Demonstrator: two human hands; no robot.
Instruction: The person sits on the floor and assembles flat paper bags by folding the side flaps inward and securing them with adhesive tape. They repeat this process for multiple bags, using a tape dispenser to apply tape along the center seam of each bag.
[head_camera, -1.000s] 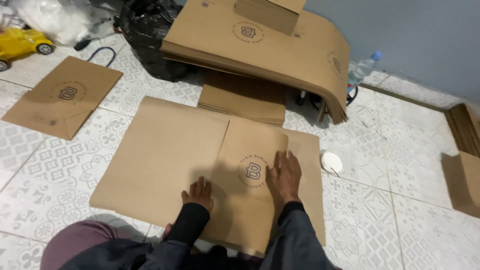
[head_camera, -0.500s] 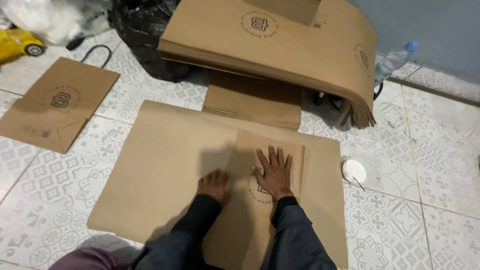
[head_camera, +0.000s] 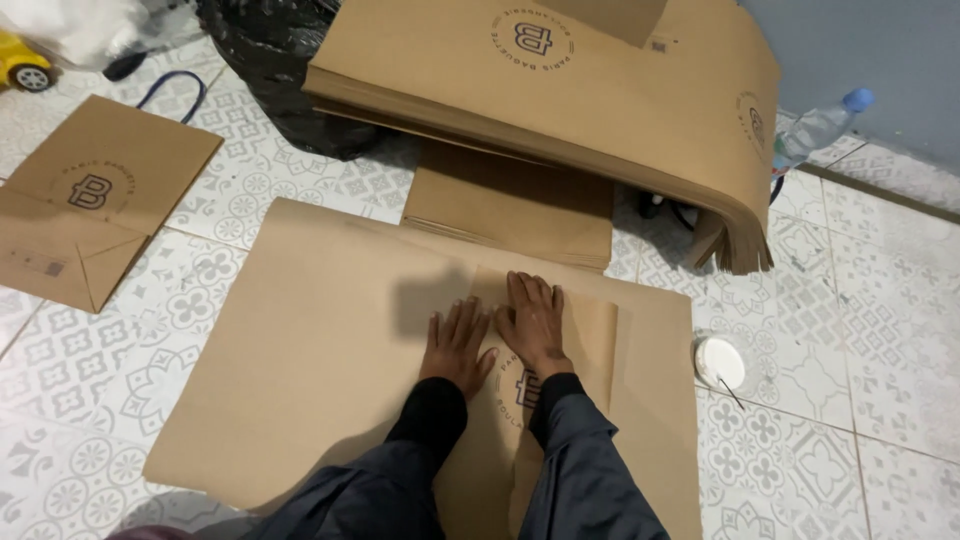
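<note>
A folded brown paper bag (head_camera: 545, 400) is lying flat on a large brown paper sheet (head_camera: 320, 340) spread over the patterned tile floor (head_camera: 830, 330). The left hand (head_camera: 457, 345) and the right hand (head_camera: 533, 322) are pressing down on the bag side by side, palms flat and fingers spread, gripping nothing. Just right of the sheet, a white round lid (head_camera: 719, 362) is resting on the tiles. Beyond, a curved stack of brown sheets (head_camera: 600, 90) is overhanging a flat pile (head_camera: 510, 205). A finished paper bag (head_camera: 90, 200) is lying at far left.
</note>
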